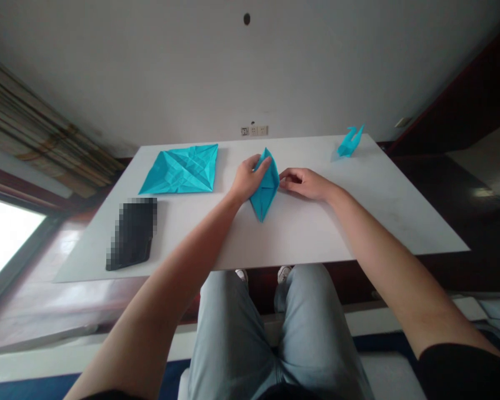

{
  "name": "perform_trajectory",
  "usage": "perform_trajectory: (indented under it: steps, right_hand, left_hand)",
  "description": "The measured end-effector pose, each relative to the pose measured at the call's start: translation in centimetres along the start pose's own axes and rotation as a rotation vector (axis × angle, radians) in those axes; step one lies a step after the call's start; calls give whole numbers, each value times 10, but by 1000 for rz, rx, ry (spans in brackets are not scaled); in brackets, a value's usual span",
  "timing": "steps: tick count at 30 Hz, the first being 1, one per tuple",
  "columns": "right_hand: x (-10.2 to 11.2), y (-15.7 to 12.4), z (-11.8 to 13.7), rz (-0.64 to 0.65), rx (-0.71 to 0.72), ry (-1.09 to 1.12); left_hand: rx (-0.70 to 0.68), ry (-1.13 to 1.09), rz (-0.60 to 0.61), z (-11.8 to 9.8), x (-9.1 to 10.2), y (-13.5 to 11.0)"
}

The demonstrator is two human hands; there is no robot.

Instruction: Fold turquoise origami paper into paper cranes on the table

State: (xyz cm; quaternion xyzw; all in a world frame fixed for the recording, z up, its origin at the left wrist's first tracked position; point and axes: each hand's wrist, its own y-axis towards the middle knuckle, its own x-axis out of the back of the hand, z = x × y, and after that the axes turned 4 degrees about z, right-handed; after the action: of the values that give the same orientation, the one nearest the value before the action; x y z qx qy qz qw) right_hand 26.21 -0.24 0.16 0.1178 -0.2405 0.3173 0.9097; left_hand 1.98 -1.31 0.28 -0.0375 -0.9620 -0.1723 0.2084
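Observation:
A blue folded paper point(269, 186), shaped like a long diamond with a crease across its middle, is upright or tilted over the table's centre. My left hand point(249, 176) grips its left side, thumb lying across the front and the other fingers partly hidden behind. At the paper's right corner, the curled fingers of my right hand point(303, 182) pinch the edge; their very tips are hard to make out. To the left lies a creased blue paper sheet point(183, 169), spread out. A finished blue paper crane point(350, 143) stands at the far right.
The white table point(308, 233) reaches back to a grey wall with sockets point(254, 131). A dark, pixelated flat object point(132, 233) lies near the table's left front edge. My legs point(266, 328) are below the front edge. A curtain point(37, 122) hangs at left.

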Motion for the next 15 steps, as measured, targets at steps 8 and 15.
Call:
perform_trajectory:
  steps: [8, 15]
  right_hand:
    - [-7, 1, 4, 2, -8, 46]
    - [-9, 2, 7, -10, 19, 42]
  left_hand:
    - [-64, -201, 138, -3, -8, -4]
    - [-40, -307, 121, 4, -8, 0]
